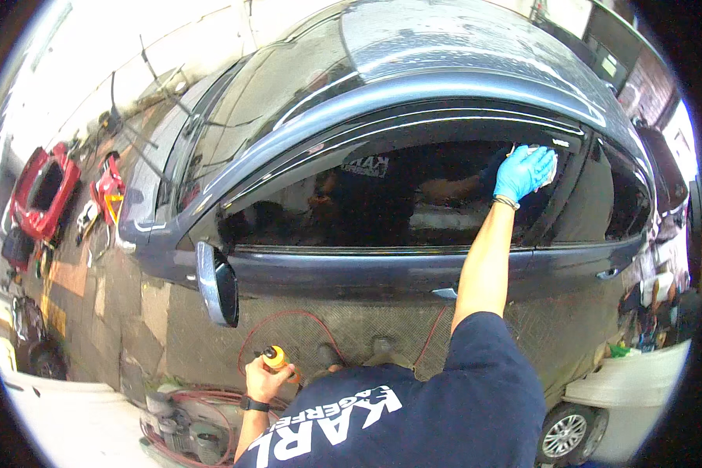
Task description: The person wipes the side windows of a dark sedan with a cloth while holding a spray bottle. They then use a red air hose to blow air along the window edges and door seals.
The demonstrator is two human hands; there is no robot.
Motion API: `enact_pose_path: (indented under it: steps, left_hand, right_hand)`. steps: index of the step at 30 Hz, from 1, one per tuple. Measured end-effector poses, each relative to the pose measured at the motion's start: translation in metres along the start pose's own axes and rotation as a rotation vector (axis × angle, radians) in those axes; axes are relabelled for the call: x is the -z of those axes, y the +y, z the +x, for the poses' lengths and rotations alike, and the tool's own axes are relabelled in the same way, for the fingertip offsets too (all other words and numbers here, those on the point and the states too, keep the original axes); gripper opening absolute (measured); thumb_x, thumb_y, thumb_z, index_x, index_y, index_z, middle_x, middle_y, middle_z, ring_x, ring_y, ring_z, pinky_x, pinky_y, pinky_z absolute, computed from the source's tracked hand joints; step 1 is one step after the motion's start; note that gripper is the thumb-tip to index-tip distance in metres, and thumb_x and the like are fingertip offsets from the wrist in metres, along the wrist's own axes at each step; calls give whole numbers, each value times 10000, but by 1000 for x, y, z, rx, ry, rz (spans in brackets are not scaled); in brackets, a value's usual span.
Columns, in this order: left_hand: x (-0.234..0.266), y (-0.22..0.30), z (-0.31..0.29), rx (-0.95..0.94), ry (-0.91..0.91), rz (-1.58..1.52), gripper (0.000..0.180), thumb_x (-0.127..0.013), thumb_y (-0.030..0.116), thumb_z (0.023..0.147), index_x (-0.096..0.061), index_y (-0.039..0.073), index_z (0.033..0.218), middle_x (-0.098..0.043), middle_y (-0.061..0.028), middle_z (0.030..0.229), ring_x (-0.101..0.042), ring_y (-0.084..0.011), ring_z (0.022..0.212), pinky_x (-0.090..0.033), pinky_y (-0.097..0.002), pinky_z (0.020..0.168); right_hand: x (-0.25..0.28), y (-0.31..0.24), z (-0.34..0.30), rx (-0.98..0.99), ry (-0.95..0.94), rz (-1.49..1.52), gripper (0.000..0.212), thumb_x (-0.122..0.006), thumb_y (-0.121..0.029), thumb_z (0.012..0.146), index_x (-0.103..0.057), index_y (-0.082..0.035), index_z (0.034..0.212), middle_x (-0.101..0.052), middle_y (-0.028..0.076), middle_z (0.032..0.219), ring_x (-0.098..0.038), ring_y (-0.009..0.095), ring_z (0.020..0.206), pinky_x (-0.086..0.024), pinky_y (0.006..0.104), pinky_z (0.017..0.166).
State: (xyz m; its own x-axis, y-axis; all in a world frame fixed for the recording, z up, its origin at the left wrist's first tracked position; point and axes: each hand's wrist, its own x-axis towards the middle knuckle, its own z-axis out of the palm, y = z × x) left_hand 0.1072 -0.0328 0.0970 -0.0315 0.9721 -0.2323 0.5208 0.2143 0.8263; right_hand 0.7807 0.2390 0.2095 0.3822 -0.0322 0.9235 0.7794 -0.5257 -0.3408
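My right hand [524,173], in a blue glove, presses a pale cloth [553,168] against the dark side window [437,195] of a blue-grey car [351,273]. The cloth's edges show beyond the fingers, near the window's rear upper corner. Low in front of me, my left hand [265,380] is bare and wrapped round an orange bottle [274,358] with a black cap. Most of the bottle's body is hidden by that hand. Closest to the bottle on the car is the door mirror [218,284], standing out to the left.
A red hose [288,313] loops over the floor by my feet. Behind my left arm stands a compressor-like machine [203,441]. Red car body parts [45,191] lie at the far left. At the lower right is a light-coloured vehicle with a wheel [563,437].
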Motion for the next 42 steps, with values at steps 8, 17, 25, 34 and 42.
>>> enact_pose_path:
  steps: [8,17,25,34,42]
  left_hand:
    - [30,-48,-4,62,92,7,380,-926,238,728,-758,-32,938,-786,-129,859,-752,-183,761,-583,-324,726]
    - [65,-70,-17,111,228,-6,410,-930,261,705,-759,-32,934,-768,-112,785,-713,-156,668,-552,-317,637]
    - [54,-97,-21,107,248,-74,392,-932,240,724,-758,-23,956,-771,-94,806,-694,-132,677,-549,-311,660]
    - [26,-55,14,64,58,-100,356,-927,118,762,-699,-14,1003,-747,-52,897,-694,-126,794,-567,-305,731]
    - [-41,-1,28,0,6,-248,311,-914,78,773,-712,-17,989,-752,-56,888,-681,-119,773,-550,-287,721]
  right_hand:
    - [157,-307,-140,429,-1063,43,688,-590,-431,929,-583,121,1339,-392,447,1504,-286,646,1444,-98,765,1201]
    - [218,-443,-338,615,-936,687,391,-659,-346,870,-655,-128,1196,-622,108,1262,-520,317,1275,-368,499,1076]
    - [223,-450,-402,593,-1103,979,733,-741,-329,841,-504,-93,1493,-475,166,1566,-442,366,1436,-332,521,1181]
    - [207,-331,-344,809,-1172,1155,901,-803,-270,778,-421,-166,1587,-449,53,1623,-498,273,1387,-396,443,1185]
    - [166,-127,-256,719,-1091,945,667,-779,-305,804,-588,-206,1436,-592,31,1486,-546,228,1375,-448,457,1090]
